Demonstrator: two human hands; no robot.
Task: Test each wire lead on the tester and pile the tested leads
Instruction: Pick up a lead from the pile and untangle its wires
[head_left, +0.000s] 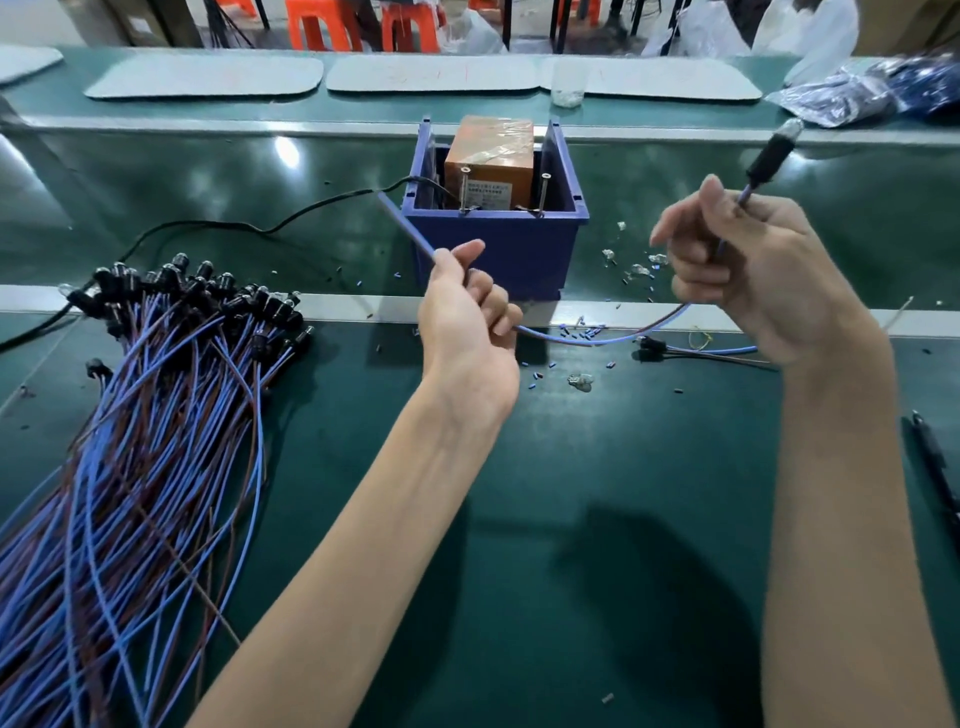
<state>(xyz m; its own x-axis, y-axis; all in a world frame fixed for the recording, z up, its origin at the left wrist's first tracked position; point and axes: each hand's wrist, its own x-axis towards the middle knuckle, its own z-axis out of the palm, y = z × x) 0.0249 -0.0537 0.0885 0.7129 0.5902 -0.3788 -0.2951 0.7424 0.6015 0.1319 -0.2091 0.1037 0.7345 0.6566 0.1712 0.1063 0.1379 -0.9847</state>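
1. Both hands are closed on one lead (597, 341). The left hand (467, 306) grips it near the free end, and the right hand (753, 270) pinches it just below the black bulb holder (771, 156). The lead hangs slack in front of the tester (488, 156).
2. The free end points left of the two posts (464, 193), so it could miss contact and give a false fail. The slack loop might also snag the box (498, 249).
3. The stripped tips are too small to make out, and the pile (156, 389) runs off the picture's edge.

Both hands grip one lead (597, 340): left hand (467, 306) near bare end, right hand (753, 265) below socket. Tester (493, 228) behind, pile (156, 389) left.
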